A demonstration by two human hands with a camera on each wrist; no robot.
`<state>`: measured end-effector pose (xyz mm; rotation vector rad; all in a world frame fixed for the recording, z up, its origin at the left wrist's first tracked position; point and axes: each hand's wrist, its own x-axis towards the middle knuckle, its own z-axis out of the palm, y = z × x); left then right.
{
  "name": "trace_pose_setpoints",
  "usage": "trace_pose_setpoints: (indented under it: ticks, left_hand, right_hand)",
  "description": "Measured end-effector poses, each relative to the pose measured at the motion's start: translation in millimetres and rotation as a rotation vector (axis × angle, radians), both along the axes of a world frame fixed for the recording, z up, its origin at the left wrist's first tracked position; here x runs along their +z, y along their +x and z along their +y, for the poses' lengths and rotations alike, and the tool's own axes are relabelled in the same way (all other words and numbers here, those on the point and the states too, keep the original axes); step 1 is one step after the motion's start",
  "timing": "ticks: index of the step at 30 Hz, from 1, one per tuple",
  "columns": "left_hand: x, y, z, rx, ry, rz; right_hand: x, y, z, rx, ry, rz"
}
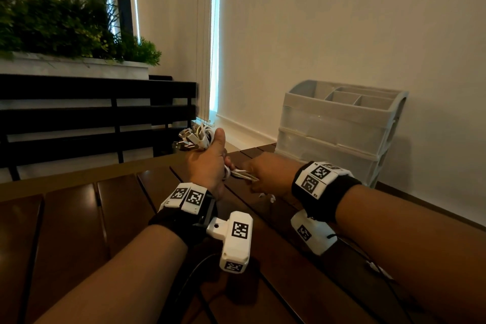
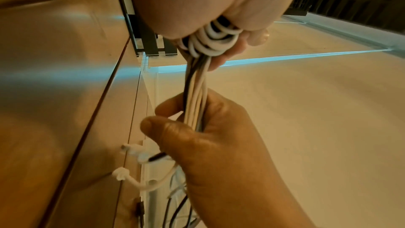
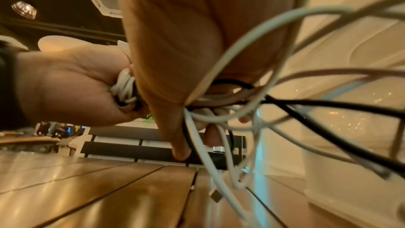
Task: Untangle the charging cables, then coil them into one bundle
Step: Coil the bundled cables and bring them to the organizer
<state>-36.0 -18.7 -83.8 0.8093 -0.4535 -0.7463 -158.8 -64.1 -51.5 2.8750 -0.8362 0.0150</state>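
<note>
In the head view my left hand is held above the wooden table, thumb up, and grips a coiled bundle of white and black charging cables. Their USB plugs stick out past the fist. In the left wrist view the white coils sit in the left hand, and straight strands run tight to my right hand, which grips them. The right hand is just right of the left. Loose cable tails loop and hang from the right hand, with plug ends dangling near the table.
A grey plastic drawer organiser stands at the table's far right against the wall. A black slatted bench back and a planter with green plants lie beyond the table's far left edge. Thin black wires trail from the wrist cameras.
</note>
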Motion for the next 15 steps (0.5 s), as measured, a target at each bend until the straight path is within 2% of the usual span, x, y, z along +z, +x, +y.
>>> trace_pose_setpoints:
  ticks: [3, 7, 10, 11, 13, 15]
  left_hand:
    - [2, 6, 0, 0.063, -0.034, -0.005]
    - [2, 10, -1, 0.128, -0.009, -0.012]
    - [5, 17, 0, 0.228, 0.042, -0.066]
    - [5, 20, -1, 0.262, 0.051, -0.077]
    - [5, 26, -1, 0.318, 0.046, -0.052]
    - [4, 30, -1, 0.349, 0.037, -0.020]
  right_hand:
    - [4, -8, -13, -0.027, -0.087, -0.002]
    - [0, -26, -26, -0.177, 0.044, 0.088]
    - [5, -29, -24, -0.074, 0.086, -0.068]
    - [10, -30, -22, -0.051, 0.082, -0.071]
    - [21, -35, -19, -0.087, 0.110, 0.068]
    - [28, -44, -17, -0.179, 0.153, 0.293]
